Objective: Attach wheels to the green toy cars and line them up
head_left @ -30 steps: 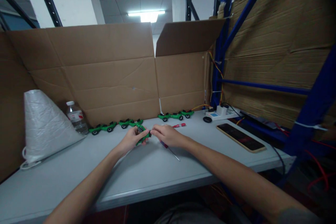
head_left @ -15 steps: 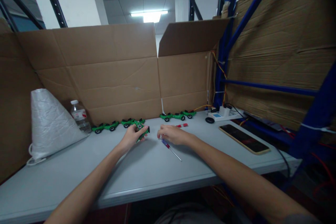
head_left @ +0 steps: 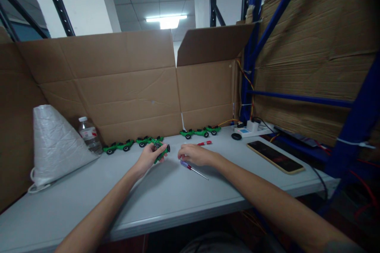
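Observation:
My left hand (head_left: 147, 157) is closed around a green toy car (head_left: 160, 153) with black wheels, held tilted above the table. Close by on the right, my right hand (head_left: 194, 154) has its fingers curled and pinched low over the tabletop; whatever is between the fingertips is hidden or too small to name. A screwdriver (head_left: 194, 170) with a purple and red handle lies just below those fingertips, its shaft pointing to the right. Behind the right hand, a red-handled tool (head_left: 204, 143) is partly covered.
Several green toy cars (head_left: 118, 147) line the back of the white table (head_left: 142, 213) along a cardboard wall (head_left: 133, 99). To the left are a white drawstring bag (head_left: 56, 146) and a water bottle (head_left: 90, 136). A phone (head_left: 275, 157), power strip (head_left: 253, 129) and black ring (head_left: 236, 136) are right.
The screwdriver has swung so that its tip points more to the right, and its handle sits slightly lower against the right fingertips. My left hand still holds the toy car.

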